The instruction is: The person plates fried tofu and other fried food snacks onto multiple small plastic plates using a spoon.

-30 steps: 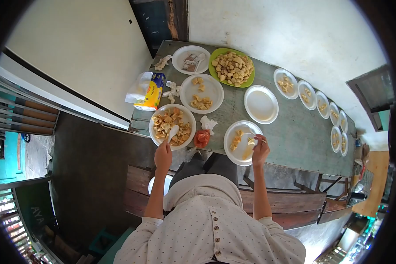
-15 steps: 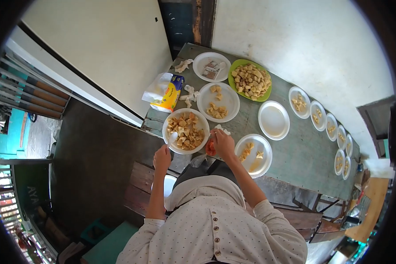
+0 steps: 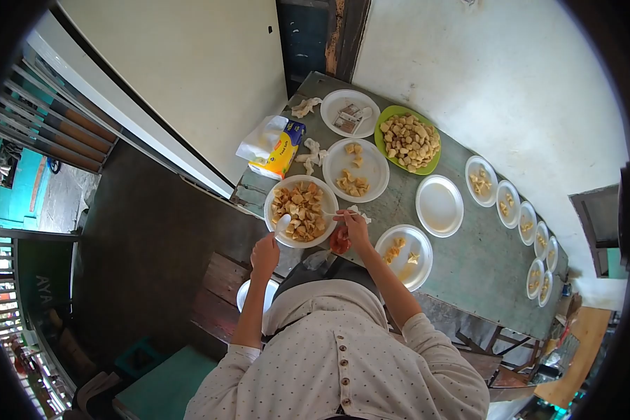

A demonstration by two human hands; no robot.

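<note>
In my left hand (image 3: 264, 255), closed, is a white plastic spoon (image 3: 283, 223), its bowl at the near-left rim of a white bowl (image 3: 269, 222). That bowl is heaped with brown fried pieces (image 3: 304, 210). My right hand (image 3: 355, 229) is closed around the handle of a thin white utensil (image 3: 330, 213), which reaches over the bowl's right rim; its tip is hard to make out among the pieces. Just beneath the right hand lies a red item in clear plastic (image 3: 340, 239). To the right is a white plate (image 3: 421, 276) with small portions of fried pieces.
Farther back stand a plate with a few pieces (image 3: 376, 183), a plate with papers (image 3: 329, 105) and a green plate (image 3: 432, 165) piled with chunks. A tissue pack (image 3: 281, 150) and crumpled tissues (image 3: 311, 155) sit left. A bare white plate (image 3: 439, 206) and several small portioned plates (image 3: 480, 199) run right.
The right hand's utensil now shows over the bowl's rim. My left hand with the spoon has shifted slightly right. The whole view has turned a little.
</note>
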